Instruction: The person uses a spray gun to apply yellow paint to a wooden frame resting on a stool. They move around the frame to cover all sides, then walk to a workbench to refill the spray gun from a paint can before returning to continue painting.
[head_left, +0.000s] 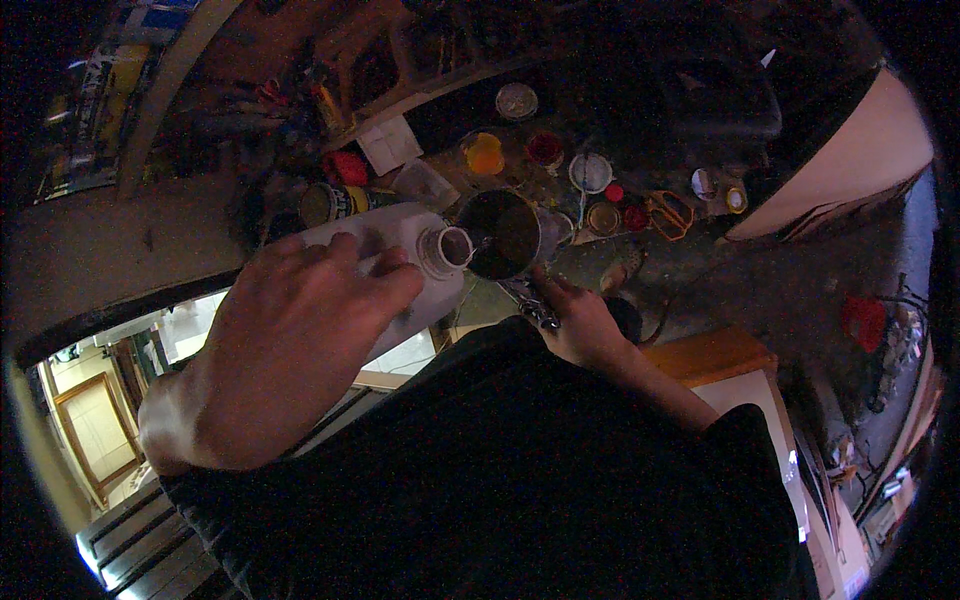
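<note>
My left hand (310,300) is closed around a whitish plastic jug (395,235). The jug lies tilted, and its uncapped mouth points right, at the rim of a round dark cup (503,235). A thin glint shows between mouth and cup; whether liquid is flowing is hard to tell. Below the cup, shiny metal parts (530,305) look like the body of a spray gun. My right hand (580,320) is closed around these parts, holding the cup with its opening up. My fingers hide most of the grip.
Beyond the cup, a cluttered bench holds an orange-filled container (484,153), a red-filled one (545,149), a white-rimmed can (591,173) and orange-handled scissors (671,215). A yellow-labelled can (335,203) stands behind the jug. A pale curved panel (850,155) rises at right.
</note>
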